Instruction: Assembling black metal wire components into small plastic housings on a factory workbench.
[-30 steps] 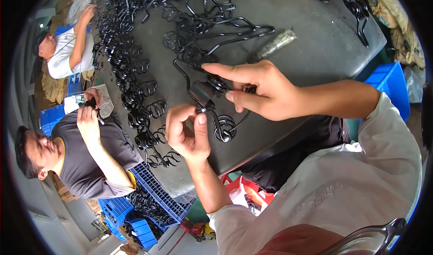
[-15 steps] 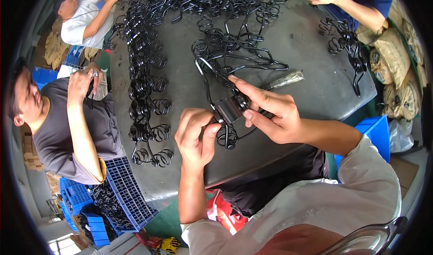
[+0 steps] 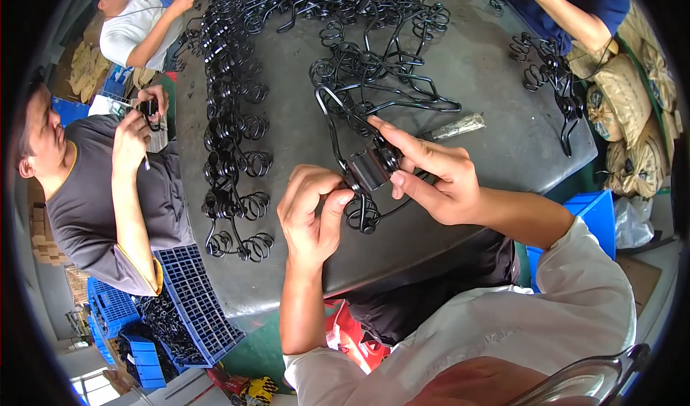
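Note:
Both hands hold a black wire spring assembly (image 3: 368, 170) above the near part of the table; it has a smooth dark cylinder in its middle, coils and a long bent wire loop. My left hand (image 3: 310, 208) pinches the cylinder's left end with thumb and forefinger, close to a lower coil. On the other side, my right hand (image 3: 440, 180) grips the dark coiled end between thumb and fingers. Part of the assembly is hidden by the fingers. Just beyond, similar black wire springs (image 3: 402, 82) lie tangled. A tool with a clear-wrapped handle (image 3: 460, 126) rests right of them.
A long row of assembled springs (image 3: 237, 147) runs along the grey table's (image 3: 302, 262) left side. More springs (image 3: 560, 90) lie at the right. Co-workers sit left and far right. Blue crates (image 3: 201, 298), a blue bin (image 3: 593, 215) and sacks (image 3: 636, 154) stand around.
My hands keep almost the same grip, and the assembly is barely shifted. The co-worker at the left has lowered one hand slightly; the far-right person's hand has moved up.

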`<state>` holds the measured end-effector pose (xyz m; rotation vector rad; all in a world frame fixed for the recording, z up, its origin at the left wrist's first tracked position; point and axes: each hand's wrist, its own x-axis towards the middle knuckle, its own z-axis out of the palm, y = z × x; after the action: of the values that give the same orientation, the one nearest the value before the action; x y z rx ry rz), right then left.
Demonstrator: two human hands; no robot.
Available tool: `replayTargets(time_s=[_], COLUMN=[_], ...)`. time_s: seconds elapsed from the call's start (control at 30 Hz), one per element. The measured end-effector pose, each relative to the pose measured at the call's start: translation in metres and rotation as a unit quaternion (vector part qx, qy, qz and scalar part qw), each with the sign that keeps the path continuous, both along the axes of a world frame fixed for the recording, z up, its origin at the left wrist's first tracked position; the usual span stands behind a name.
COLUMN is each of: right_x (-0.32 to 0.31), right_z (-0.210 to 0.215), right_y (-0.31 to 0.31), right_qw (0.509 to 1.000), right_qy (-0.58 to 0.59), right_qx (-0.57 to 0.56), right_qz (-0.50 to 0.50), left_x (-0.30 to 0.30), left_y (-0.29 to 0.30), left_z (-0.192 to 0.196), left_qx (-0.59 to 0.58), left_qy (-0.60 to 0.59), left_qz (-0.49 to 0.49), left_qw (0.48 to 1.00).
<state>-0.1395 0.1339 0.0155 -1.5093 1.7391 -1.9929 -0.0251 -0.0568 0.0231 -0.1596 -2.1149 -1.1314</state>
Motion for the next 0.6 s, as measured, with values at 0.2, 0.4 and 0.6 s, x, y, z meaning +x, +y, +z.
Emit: replayTargets(time_s=[0.2,0.4,0.6], right_x=[0.001,0.009,0.013], right_z=[0.007,0.002,0.001], right_y=[0.005,-0.004,-0.007], right_qw=[0.996,0.992,0.982], right_qy=[-0.075,-0.065,-0.085], right_qx=[0.045,0.032,0.111], right_qz=[0.035,0.107,0.124], left_x=[0.005,-0.005,-0.001], left_y=[-0.001,0.005,-0.009], left_z=[-0.007,-0.007,-0.006], left_qx=[0.281,0.472,0.450], left_qy=[-0.145,-0.166,-0.275], left_qz=[-0.043,-0.072,-0.007], left_qw=[0.948,0.863,0.850])
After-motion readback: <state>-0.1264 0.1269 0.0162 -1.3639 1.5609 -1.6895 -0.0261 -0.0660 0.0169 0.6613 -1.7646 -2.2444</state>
